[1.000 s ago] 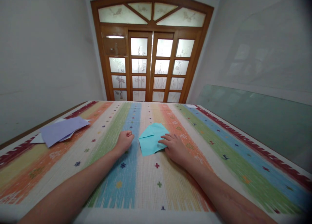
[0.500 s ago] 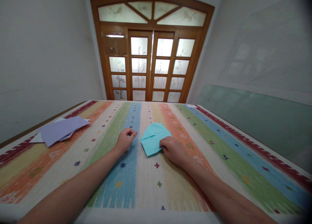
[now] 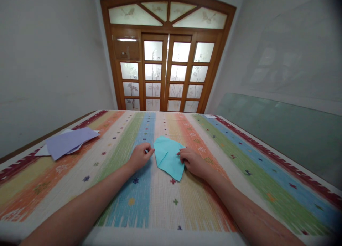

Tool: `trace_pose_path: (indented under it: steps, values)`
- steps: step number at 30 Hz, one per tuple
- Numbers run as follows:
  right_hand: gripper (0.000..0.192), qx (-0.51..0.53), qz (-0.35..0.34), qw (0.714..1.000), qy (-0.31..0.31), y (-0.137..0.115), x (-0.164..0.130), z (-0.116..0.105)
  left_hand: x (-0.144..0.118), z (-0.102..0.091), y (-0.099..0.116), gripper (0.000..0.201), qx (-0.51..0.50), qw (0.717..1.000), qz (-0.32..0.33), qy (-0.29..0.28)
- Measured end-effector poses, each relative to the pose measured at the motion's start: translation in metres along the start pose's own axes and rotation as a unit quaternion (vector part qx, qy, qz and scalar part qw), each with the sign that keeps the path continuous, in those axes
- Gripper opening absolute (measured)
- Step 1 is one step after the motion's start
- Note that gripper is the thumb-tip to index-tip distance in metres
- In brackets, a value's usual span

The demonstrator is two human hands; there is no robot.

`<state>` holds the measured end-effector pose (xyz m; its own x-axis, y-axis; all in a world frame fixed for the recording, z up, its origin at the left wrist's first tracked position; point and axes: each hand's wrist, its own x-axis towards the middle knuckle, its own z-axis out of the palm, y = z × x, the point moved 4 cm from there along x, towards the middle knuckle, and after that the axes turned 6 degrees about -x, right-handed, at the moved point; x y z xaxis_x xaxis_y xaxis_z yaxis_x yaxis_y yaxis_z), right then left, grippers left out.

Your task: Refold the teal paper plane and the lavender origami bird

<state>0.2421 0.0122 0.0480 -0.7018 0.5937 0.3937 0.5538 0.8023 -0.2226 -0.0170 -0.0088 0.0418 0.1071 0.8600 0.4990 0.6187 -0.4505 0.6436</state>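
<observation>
A folded turquoise sheet of paper (image 3: 168, 155) lies on the tablecloth between my hands, with a crease or flap edge showing on its upper face. My left hand (image 3: 141, 156) is curled closed just left of the paper, its thumb tip close to the left edge; whether it touches I cannot tell. Nothing shows between its fingers. My right hand (image 3: 192, 162) has its bent fingertips on the paper's right edge, while its thumb is mostly hidden.
Lilac and white paper sheets (image 3: 71, 143) lie overlapping at the left of the table. A striped, patterned tablecloth (image 3: 161, 199) covers the table. A small white item (image 3: 210, 116) rests at the far edge. Beyond stand wooden doors with glass panes (image 3: 165, 71).
The turquoise paper has turned on the table, and its lower corner now points nearer to me and to the right. My left hand has shifted slightly right toward it.
</observation>
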Motion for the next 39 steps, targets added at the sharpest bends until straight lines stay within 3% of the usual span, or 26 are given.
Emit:
trace_pose_path:
  steps: [4, 9, 15, 20, 25, 32, 39]
  values:
    - [0.028, -0.009, -0.001, 1.000, -0.025, -0.006, -0.001, -0.003, -0.008, 0.010, 0.014, 0.011, 0.062, 0.990, 0.087, -0.089]
    - [0.041, -0.023, -0.037, 0.999, -0.029, -0.019, -0.004, -0.012, -0.015, 0.020, 0.012, 0.029, 0.080, 0.974, 0.118, -0.176]
    - [0.046, 0.003, -0.096, 0.994, -0.050, -0.046, -0.005, -0.017, -0.015, 0.022, 0.008, 0.031, 0.074, 0.970, 0.119, -0.197]
    - [0.024, 0.046, -0.110, 0.988, -0.101, -0.061, -0.003, -0.010, -0.014, 0.023, 0.008, 0.033, 0.072, 0.970, 0.125, -0.196]
    - [0.016, 0.036, -0.041, 0.993, -0.104, -0.051, -0.004, -0.010, -0.016, 0.021, 0.018, 0.031, 0.078, 0.963, 0.151, -0.207]
    - [0.031, 0.016, 0.030, 0.997, -0.068, -0.029, -0.005, -0.004, -0.022, 0.018, 0.038, 0.029, 0.043, 0.950, 0.168, -0.259]
    - [0.023, -0.063, 0.091, 0.994, -0.005, -0.017, 0.004, 0.018, -0.019, 0.020, 0.026, 0.034, -0.007, 0.965, 0.121, -0.233]
